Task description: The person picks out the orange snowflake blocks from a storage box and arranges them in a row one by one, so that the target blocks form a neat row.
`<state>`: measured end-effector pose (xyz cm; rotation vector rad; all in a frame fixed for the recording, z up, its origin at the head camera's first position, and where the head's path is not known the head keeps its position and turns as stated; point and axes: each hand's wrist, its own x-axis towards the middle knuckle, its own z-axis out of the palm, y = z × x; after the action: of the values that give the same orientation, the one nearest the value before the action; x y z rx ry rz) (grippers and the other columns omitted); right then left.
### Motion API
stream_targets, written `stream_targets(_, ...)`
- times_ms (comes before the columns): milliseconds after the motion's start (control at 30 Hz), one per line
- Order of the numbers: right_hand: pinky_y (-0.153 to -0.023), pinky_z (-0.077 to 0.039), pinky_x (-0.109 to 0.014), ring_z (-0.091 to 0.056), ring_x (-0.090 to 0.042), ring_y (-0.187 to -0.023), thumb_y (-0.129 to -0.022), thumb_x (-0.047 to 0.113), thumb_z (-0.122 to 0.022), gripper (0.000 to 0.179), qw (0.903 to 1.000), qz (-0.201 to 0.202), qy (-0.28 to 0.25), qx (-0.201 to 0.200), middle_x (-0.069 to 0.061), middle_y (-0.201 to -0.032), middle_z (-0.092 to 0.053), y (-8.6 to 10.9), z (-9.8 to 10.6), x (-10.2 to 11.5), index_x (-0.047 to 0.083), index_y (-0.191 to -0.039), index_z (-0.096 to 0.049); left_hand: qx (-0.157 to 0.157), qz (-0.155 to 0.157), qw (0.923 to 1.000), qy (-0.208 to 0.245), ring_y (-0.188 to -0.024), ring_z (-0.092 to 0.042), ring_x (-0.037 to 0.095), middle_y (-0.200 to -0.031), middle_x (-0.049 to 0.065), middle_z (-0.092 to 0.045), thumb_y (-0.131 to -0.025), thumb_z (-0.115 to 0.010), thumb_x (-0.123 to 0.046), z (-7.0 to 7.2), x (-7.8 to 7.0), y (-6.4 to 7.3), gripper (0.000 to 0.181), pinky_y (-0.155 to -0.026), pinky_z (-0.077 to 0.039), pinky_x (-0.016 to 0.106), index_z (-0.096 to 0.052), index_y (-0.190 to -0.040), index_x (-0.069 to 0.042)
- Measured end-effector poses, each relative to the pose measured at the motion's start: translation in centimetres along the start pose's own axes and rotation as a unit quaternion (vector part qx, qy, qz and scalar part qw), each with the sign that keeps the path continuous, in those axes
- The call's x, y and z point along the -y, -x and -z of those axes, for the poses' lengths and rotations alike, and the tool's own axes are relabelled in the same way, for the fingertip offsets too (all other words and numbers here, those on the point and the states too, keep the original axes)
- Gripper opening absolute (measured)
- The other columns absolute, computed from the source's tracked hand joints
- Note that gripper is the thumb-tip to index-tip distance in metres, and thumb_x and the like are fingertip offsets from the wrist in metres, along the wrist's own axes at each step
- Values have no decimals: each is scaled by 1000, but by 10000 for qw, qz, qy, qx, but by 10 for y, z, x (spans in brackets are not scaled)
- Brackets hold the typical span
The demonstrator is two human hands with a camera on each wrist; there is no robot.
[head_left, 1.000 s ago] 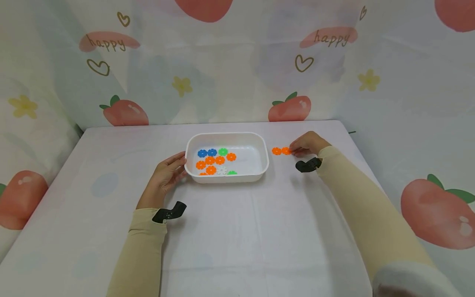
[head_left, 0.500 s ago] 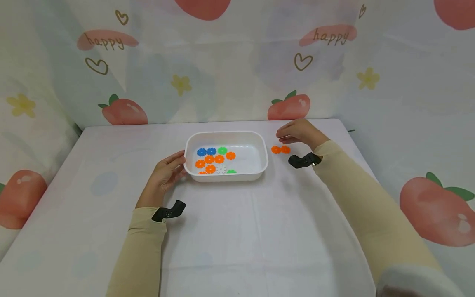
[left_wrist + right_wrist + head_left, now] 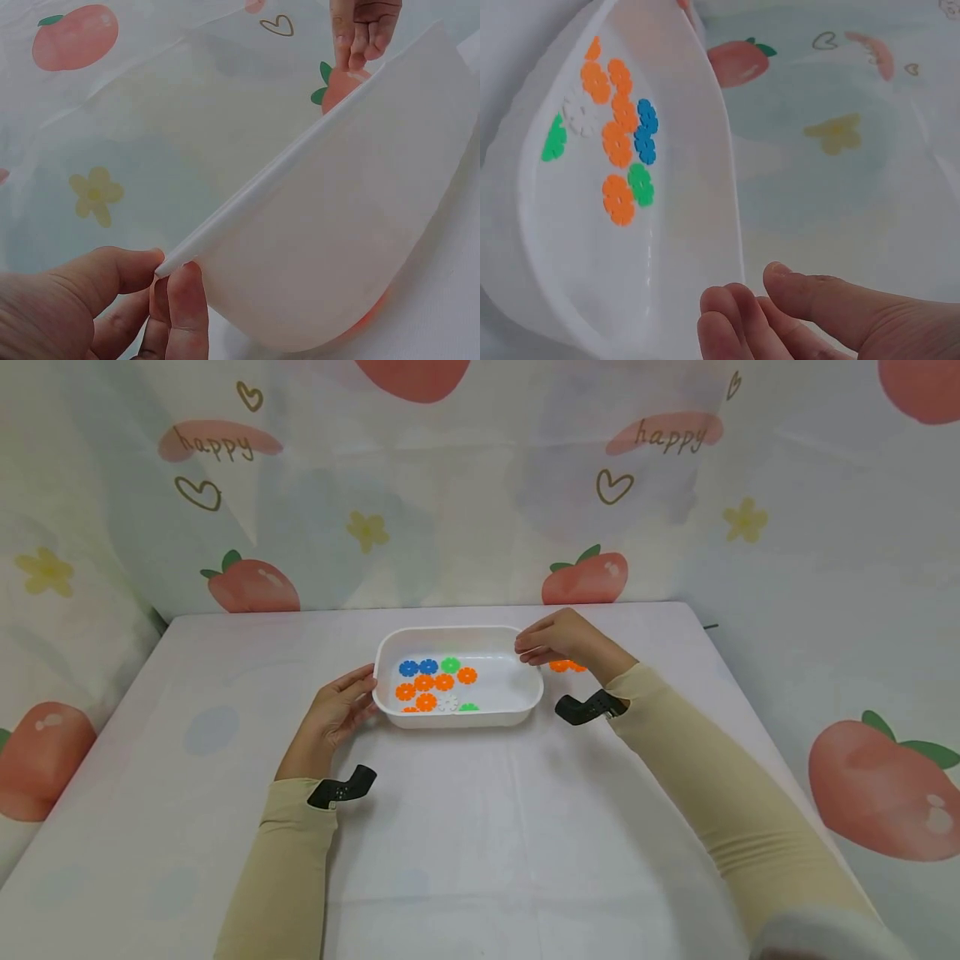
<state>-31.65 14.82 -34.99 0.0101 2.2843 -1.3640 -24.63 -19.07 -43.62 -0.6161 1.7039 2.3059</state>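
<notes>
Read the tray (image 3: 465,721) as a clock, 12 away from you. Your left hand (image 3: 337,706) pinches its rim at 9, thumb against fingers; if that pinch slackens, a bump could slide the tray. Your right hand (image 3: 566,639) hangs at the edge between 2 and 3, thumb and fingers slightly apart, nothing visible between them; dipping there might knock the wall. The colored discs (image 3: 423,682) inside lie mostly toward 9, so raising your left side could send them skidding toward 3. Outside, at 3, two orange discs (image 3: 559,667) lie on the table (image 3: 450,827), partly hidden by your right hand; a low wrist could scatter them.
</notes>
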Motion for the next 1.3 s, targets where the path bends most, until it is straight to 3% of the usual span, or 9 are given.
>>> stream_targets(267, -86, -58, -33, -73, -22, -88, -94, 10, -67, 33, 9995, -280, -176, 18, -20, -110, -70, -8, -24, 2, -8, -122, -63, 7, 13, 10000, -64, -94, -64, 13, -114, -2, -62, -94, -68, -17, 0, 1, 0, 47, -71, -59, 20, -57, -139, -15)
stream_targets(500, -90, -57, -35, -72, -25, -93, -92, 5, -66, 32, 9996, -276, -93, 38, -25, -118, -67, -15, -40, 3, -9, -121, -64, -9, -17, 10000, -41, -96, -63, 14, -115, -1, -61, -94, -68, -17, -1, 0, 1, 46, -71, -59, 20, -57, -139, -15)
stream_targets(767, -76, -60, -25, -72, -19, -81, -86, 11, -75, 32, 9987, -154, 470, -99, -16, -104, -72, -22, -52, 5, -5, -114, -70, -52, -15, 9999, -86, -99, -62, 15, -119, -1, -59, -94, -68, -18, -1, -2, 2, 46, -72, -58, 20, -57, -139, -15)
stream_targets(900, -79, -59, -25, -72, -18, -82, -85, 12, -78, 37, 9975, -308, 608, -179, -16, -109, -71, -26, -58, 4, -2, -119, -69, -35, 8, 10000, -72, -100, -61, 15, -119, -1, -59, -94, -68, -18, 0, -2, 2, 47, -72, -58, 20, -57, -139, -15)
stream_targets(1067, -78, -59, -24, -68, -14, -75, -83, 14, -79, 40, 9958, -285, 831, -277, -12, -95, -72, -32, -65, 2, -1, -119, -69, -10, 30, 10000, -50, -98, -62, 14, -116, -2, -60, -94, -68, -18, 0, -2, 2, 47, -72, -58, 20, -57, -139, -15)
stream_targets(1167, -82, -59, -26, -70, -19, -80, -83, 15, -80, 39, 9952, -204, 927, -254, -11, -89, -72, -34, -66, 0, -1, -118, -69, -1, 34, 10000, -55, -96, -63, 13, -114, -3, -60, -94, -68, -18, 0, -2, 3, 47, -72, -58, 20, -56, -140, -15)
stream_targets(1300, -85, -58, -30, -70, -25, -89, -83, 15, -79, 38, 9940, -174, 1040, -278, -14, -95, -74, -37, -69, -2, -1, -117, -70, 7, 40, 10000, -57, -94, -63, 13, -114, -3, -61, -94, -68, -18, 1, -2, 3, 47, -72, -58, 20, -57, -140, -15)
